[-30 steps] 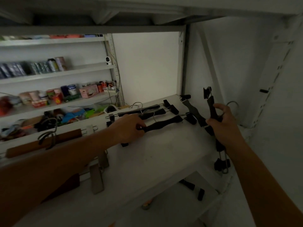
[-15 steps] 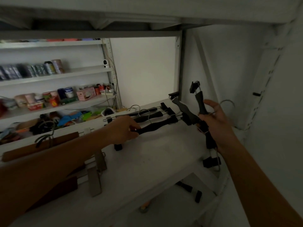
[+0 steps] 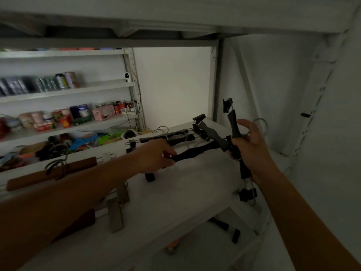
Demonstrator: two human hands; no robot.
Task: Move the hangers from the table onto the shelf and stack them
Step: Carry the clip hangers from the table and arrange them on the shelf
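Black hanger (image 3: pixel 195 152) half hidden in pinching left grip (image 3: pixel 156 156); right grip (image 3: pixel 252 147) round upright hanger (image 3: pixel 233 124).

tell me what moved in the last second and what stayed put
The right hand has carried its two black hangers slightly left, toward the stacked hangers on the shelf. Nothing was taken hold of or let go. The left hand still grips the front hanger lying on the shelf. The brown wooden hanger has not moved.
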